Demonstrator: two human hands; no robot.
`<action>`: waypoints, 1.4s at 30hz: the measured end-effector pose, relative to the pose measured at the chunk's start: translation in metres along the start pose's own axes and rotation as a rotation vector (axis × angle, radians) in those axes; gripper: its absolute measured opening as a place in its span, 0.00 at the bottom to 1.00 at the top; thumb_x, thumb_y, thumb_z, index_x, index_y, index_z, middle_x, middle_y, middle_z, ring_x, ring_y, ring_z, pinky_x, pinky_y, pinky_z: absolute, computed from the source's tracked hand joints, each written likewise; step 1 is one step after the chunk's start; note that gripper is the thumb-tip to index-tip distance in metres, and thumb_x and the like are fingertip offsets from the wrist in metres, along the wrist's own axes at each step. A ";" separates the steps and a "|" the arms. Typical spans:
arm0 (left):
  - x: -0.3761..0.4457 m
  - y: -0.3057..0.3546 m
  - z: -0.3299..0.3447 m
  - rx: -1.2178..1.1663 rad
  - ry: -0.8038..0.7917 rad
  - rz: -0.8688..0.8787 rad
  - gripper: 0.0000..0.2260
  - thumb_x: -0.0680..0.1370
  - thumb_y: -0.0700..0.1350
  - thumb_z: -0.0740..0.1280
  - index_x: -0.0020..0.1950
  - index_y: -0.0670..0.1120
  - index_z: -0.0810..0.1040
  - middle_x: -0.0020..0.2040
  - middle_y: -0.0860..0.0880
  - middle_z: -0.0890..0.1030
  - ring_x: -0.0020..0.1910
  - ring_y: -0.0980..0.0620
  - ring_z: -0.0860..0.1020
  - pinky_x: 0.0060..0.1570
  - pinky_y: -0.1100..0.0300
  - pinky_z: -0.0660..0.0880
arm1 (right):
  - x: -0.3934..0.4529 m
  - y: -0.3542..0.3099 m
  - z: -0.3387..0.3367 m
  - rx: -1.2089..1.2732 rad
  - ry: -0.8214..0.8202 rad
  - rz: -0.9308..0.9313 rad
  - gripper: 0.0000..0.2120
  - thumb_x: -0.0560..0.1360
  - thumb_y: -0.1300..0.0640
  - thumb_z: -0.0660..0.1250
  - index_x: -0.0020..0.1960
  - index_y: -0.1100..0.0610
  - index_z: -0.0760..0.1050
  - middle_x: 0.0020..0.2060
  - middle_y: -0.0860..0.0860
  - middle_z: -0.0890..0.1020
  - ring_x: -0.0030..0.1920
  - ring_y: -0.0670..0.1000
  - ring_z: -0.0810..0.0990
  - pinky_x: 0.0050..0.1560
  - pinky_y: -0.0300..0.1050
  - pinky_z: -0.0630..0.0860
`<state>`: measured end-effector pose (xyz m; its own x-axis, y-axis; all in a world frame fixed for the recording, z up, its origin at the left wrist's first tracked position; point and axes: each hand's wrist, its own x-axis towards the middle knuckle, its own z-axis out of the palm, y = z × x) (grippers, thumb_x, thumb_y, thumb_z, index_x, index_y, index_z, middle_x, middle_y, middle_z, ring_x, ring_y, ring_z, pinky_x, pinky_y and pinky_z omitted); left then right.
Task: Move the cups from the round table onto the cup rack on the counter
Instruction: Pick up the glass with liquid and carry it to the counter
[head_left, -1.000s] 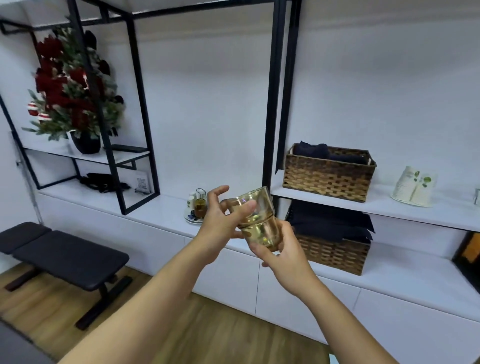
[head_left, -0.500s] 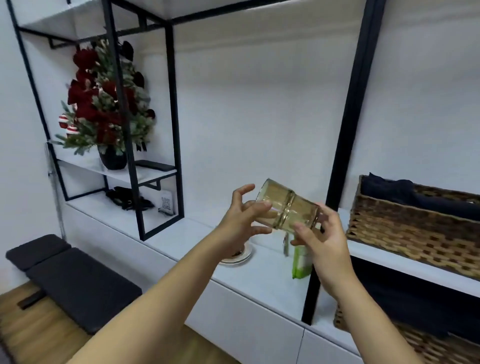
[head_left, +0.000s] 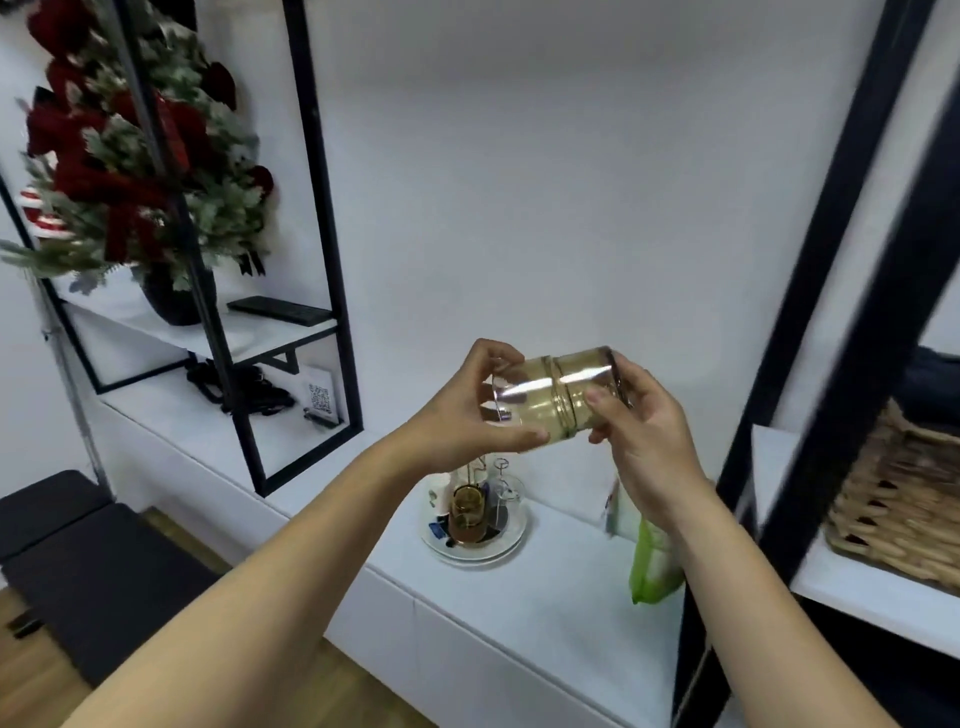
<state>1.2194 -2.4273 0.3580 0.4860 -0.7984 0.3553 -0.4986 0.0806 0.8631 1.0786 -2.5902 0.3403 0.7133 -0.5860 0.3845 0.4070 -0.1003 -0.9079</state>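
- The two stacked amber glass cups (head_left: 553, 397) now lie sideways, tilted further than before.
- Left hand (head_left: 467, 415) and right hand (head_left: 641, 431) both grasp them.
- The wire cup rack (head_left: 480, 506) is closer now; separating probably comes next.

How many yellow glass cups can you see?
3. Two stacked cups lie sideways in mid-air, held by the left hand and right hand. One cup sits on the cup rack on the counter. More may be hidden.

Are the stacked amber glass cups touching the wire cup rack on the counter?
Apart. In the head view both hands hold the stacked amber glass cups sideways in the air, white wall showing between them and the wire cup rack below.
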 end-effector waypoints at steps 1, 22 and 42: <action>0.018 -0.016 -0.005 0.037 0.021 0.012 0.31 0.65 0.52 0.82 0.61 0.63 0.68 0.64 0.52 0.74 0.60 0.50 0.80 0.54 0.55 0.82 | 0.023 0.011 0.001 -0.004 -0.021 0.011 0.27 0.72 0.54 0.76 0.69 0.52 0.73 0.54 0.48 0.84 0.45 0.47 0.79 0.39 0.43 0.73; 0.213 -0.292 -0.031 0.382 -0.117 -0.248 0.26 0.76 0.57 0.74 0.71 0.60 0.71 0.64 0.60 0.75 0.60 0.60 0.75 0.56 0.64 0.73 | 0.251 0.270 -0.001 -0.725 -0.290 0.147 0.36 0.69 0.47 0.78 0.71 0.48 0.65 0.64 0.44 0.72 0.63 0.44 0.73 0.61 0.42 0.73; 0.255 -0.442 -0.040 0.297 -0.340 -0.418 0.17 0.81 0.43 0.65 0.69 0.53 0.75 0.63 0.53 0.80 0.61 0.54 0.78 0.61 0.54 0.76 | 0.275 0.414 0.020 -0.943 -0.352 0.424 0.34 0.72 0.47 0.75 0.72 0.51 0.64 0.64 0.48 0.70 0.59 0.52 0.73 0.58 0.50 0.75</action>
<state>1.5927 -2.6427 0.0818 0.4521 -0.8759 -0.1684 -0.5177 -0.4114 0.7501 1.4547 -2.7768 0.0730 0.8767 -0.4705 -0.1000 -0.4044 -0.6083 -0.6830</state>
